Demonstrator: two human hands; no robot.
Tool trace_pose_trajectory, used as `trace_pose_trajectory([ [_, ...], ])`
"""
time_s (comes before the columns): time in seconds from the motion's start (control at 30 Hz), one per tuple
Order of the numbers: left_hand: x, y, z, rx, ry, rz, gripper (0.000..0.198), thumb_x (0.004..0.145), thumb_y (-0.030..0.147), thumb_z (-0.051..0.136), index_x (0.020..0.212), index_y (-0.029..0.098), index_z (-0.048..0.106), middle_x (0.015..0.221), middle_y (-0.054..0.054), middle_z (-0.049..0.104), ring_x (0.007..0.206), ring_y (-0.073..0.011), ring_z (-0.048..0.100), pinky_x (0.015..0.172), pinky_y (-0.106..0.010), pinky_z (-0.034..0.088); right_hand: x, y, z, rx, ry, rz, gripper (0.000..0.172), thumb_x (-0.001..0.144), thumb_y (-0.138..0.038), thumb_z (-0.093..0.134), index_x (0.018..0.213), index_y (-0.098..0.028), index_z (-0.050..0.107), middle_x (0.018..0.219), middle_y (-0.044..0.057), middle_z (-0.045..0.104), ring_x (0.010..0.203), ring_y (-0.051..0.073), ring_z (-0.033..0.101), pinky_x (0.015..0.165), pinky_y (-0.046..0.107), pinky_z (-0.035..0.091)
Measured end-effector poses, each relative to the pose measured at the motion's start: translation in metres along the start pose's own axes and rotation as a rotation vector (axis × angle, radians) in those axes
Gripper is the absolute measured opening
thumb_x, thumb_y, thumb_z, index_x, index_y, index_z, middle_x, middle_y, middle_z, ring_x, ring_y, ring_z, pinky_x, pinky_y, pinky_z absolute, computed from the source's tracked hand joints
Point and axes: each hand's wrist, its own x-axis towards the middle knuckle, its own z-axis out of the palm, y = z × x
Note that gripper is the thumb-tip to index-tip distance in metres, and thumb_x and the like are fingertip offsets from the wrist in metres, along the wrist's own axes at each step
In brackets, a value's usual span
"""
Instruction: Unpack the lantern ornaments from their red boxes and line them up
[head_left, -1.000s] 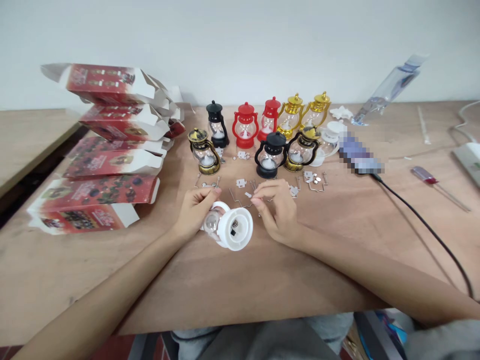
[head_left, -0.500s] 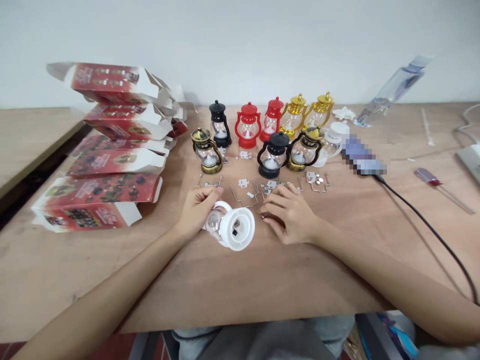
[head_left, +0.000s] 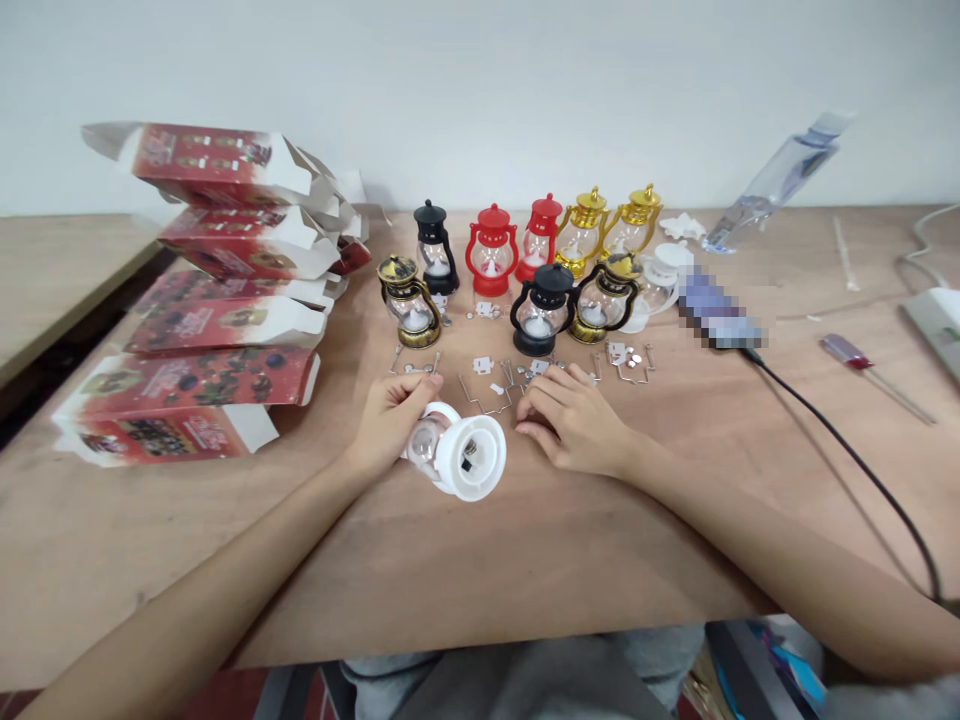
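In my left hand (head_left: 390, 420), closed around it, lies a small white lantern (head_left: 474, 462) tipped on its side. Its round base faces me, and metal and dark parts show inside the open hollow. My right hand (head_left: 574, 418) rests on the table just right of that base, fingers curled with thumb and forefinger together; whatever they may pinch is hidden. By its fingertips lie bent wire handles (head_left: 491, 408), a small white plate (head_left: 481, 366) and little round metal pieces. Behind stand a black lantern (head_left: 537, 325) and a bronze-coloured lantern (head_left: 606, 305).
Red printed boxes (head_left: 217, 325) are stacked at left. More lanterns, red (head_left: 492, 255) and gold (head_left: 583, 235) among them, stand at the back. On the right are a phone (head_left: 716, 310) with a black cable (head_left: 847, 455), a screwdriver (head_left: 862, 365) and a leaning bottle (head_left: 776, 185).
My right hand has shifted slightly up, and its thumb has drawn in toward the fingers; a small dark spot seen at its fingertips is out of sight. The white lantern stays in my left hand.
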Motion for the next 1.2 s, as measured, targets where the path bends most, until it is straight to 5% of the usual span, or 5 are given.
trace_pose_trajectory([
  [0.93, -0.0008, -0.0023, -0.001, 0.003, -0.004, 0.005, 0.039, 0.074, 0.038, 0.053, 0.042, 0.016, 0.054, 0.04, 0.001, 0.054, 0.038, -0.0073, 0.042, 0.04, -0.02, 0.032, 0.0001, -0.0002, -0.0022, -0.126, -0.06, -0.012, 0.021, 0.089, -0.032, 0.047, 0.076, -0.016, 0.054, 0.075, 0.006, 0.058, 0.077, 0.021, 0.045, 0.071, 0.034, 0.024],
  [1.07, -0.0008, -0.0017, -0.0011, 0.003, -0.006, 0.0, 0.039, 0.074, 0.038, 0.053, 0.041, 0.016, 0.053, 0.04, 0.001, 0.054, 0.037, -0.0071, 0.042, 0.04, -0.02, 0.031, 0.0011, -0.0008, -0.0026, -0.101, 0.014, -0.078, 0.029, 0.092, -0.034, 0.046, 0.072, -0.016, 0.055, 0.07, 0.005, 0.058, 0.073, 0.019, 0.044, 0.068, 0.033, 0.025],
  [1.2, -0.0016, -0.0001, -0.0004, -0.007, -0.017, -0.015, 0.039, 0.074, 0.038, 0.053, 0.042, 0.016, 0.053, 0.04, 0.001, 0.055, 0.037, -0.0072, 0.042, 0.039, -0.02, 0.031, 0.0027, -0.0079, -0.0024, 0.051, 0.284, -0.127, 0.027, 0.091, -0.031, 0.052, 0.067, -0.018, 0.055, 0.062, 0.001, 0.058, 0.063, 0.014, 0.046, 0.063, 0.03, 0.029],
])
